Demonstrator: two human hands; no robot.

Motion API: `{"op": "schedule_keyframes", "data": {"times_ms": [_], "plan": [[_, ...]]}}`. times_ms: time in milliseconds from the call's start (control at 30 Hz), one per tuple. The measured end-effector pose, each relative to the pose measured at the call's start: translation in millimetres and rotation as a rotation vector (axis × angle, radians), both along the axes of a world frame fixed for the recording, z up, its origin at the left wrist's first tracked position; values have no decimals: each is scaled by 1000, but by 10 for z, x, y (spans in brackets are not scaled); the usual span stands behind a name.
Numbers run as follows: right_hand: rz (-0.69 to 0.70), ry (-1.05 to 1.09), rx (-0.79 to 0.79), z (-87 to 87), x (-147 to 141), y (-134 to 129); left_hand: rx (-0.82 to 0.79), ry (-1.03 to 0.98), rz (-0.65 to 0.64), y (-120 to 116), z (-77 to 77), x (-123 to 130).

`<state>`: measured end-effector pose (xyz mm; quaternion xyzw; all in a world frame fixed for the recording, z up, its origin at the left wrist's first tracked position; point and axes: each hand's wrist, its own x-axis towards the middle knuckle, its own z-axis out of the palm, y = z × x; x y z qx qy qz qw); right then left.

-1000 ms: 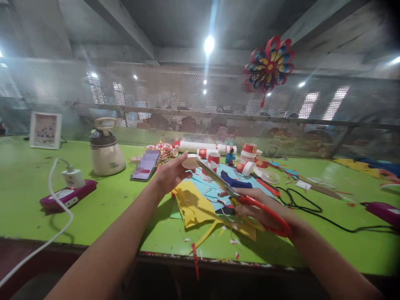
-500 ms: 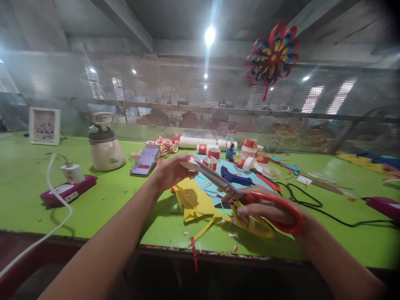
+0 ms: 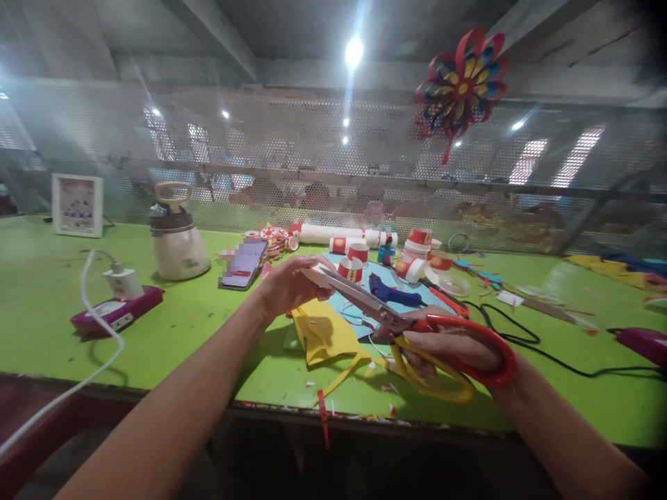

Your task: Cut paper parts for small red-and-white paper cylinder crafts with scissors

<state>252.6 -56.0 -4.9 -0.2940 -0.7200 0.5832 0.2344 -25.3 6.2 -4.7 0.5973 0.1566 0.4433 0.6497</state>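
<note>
Pinched a white piece point(image 3: 315, 276) in the left grip point(image 3: 286, 286), above yellow paper point(image 3: 328, 333) on the surface point(image 3: 182, 323), probably to steady its edge for the scissors point(image 3: 388, 317); closed the right grip point(image 3: 442, 345) round red and yellow handles, tips toward the piece, presumably for control. Looked thin, pale and plain at the visible end, otherwise covered by the left grip, with contact at the tips unclear
</note>
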Motion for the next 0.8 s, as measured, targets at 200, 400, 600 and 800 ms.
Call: {"op": "schedule_keyframes", "data": {"times_ms": [200, 400, 600, 800], "plan": [[14, 12, 31, 2, -6, -2, -6, 25, -7, -6, 2, 2], [72, 49, 11, -86, -4, 21, 17, -19, -8, 0, -5, 28], [71, 43, -7, -105, 9, 31, -1, -20, -5, -21, -3, 35], [58, -16, 114, -42, -6, 13, -8, -30, -48, -7, -12, 31]]}}
